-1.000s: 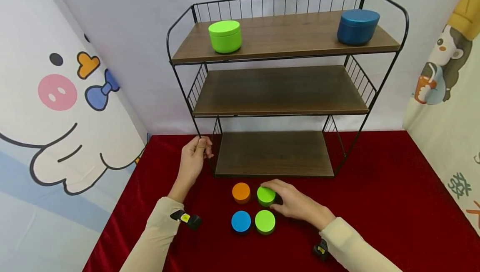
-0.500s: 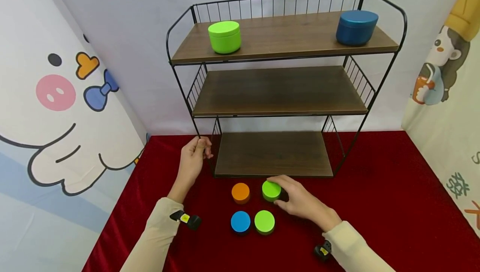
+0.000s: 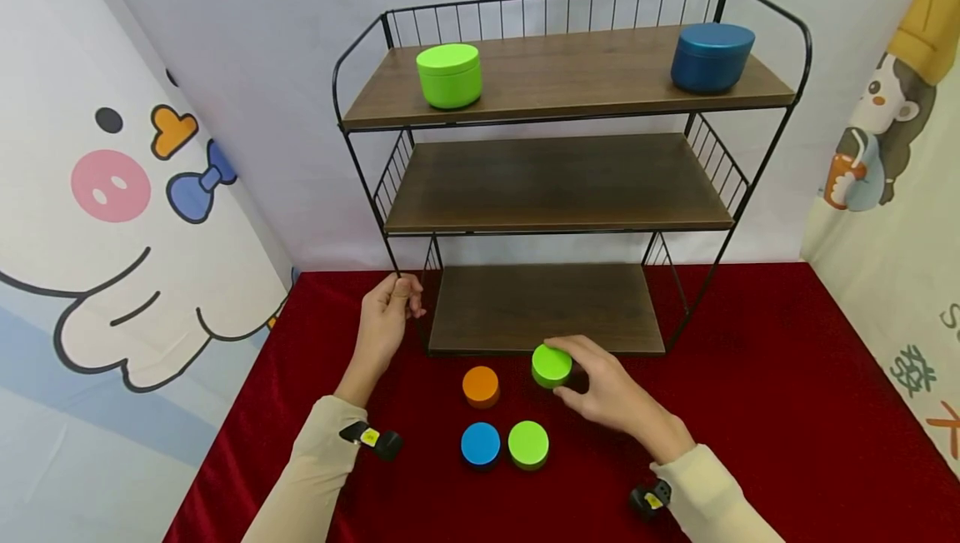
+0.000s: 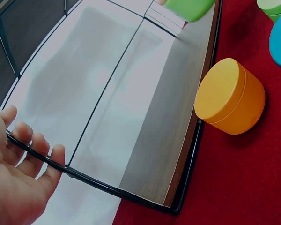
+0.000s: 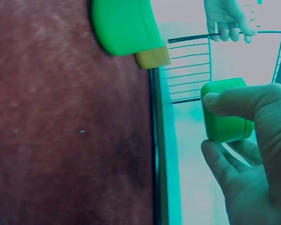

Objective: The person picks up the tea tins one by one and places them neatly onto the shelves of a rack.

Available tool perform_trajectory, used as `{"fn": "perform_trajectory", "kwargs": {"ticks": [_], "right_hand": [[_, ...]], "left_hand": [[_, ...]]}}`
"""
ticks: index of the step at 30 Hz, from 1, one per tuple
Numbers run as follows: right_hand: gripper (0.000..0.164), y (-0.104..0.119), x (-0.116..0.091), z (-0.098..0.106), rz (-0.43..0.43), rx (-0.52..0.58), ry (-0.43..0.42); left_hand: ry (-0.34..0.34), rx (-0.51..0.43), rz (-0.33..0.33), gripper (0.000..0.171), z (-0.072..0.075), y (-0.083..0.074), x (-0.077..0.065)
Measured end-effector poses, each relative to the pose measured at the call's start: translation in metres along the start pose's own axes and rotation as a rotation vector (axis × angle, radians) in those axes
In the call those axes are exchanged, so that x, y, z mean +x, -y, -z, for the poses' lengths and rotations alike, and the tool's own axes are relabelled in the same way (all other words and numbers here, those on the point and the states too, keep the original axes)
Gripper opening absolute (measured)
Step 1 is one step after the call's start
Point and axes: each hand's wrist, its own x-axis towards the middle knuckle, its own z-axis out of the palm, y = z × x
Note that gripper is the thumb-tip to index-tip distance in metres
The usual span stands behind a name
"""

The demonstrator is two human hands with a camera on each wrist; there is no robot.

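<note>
My right hand (image 3: 615,389) pinches a small round lidded green tin (image 3: 551,366) between thumb and fingers, at the front edge of the bottom board of a three-tier shelf rack (image 3: 558,181). In the right wrist view the tin (image 5: 225,115) shows raised off the red cloth, its side to the camera. My left hand (image 3: 386,316) grips the rack's black wire frame at the left side; the left wrist view has its fingers (image 4: 54,173) curled round the bar. In front of the rack stand an orange tin (image 3: 481,386), a blue tin (image 3: 480,445) and another green tin (image 3: 528,445).
On the top board are a larger green tin (image 3: 450,77) at the left and a dark blue oval tin (image 3: 712,58) at the right. A red cloth (image 3: 765,410) covers the table. Printed curtains hang on both sides, with a pale one behind the rack.
My right hand has moved the green tin to the right and toward the rack, away from the orange tin. My left hand keeps its grip on the frame.
</note>
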Motion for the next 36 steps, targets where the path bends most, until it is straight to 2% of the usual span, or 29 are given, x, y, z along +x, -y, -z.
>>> {"fn": "perform_trajectory", "kwargs": {"ticks": [6,14,26,36], "right_hand": [[0.066,0.006,0.004,0.009,0.065,-0.011,-0.062],[0.067,0.024,0.012,0.025,0.065,0.022,-0.078],[0.070,0.047,0.026,0.056,0.204,-0.042,-0.188],[0.074,0.061,0.034,0.083,0.267,-0.049,-0.264]], "left_hand": [[0.003,-0.007,0.005,0.041,0.000,-0.002,-0.001],[0.001,-0.016,0.007,0.041,-0.001,-0.003,-0.001],[0.003,-0.020,-0.002,0.041,-0.001,-0.002,-0.001],[-0.002,-0.010,0.002,0.041,-0.001,-0.003,0.000]]}}
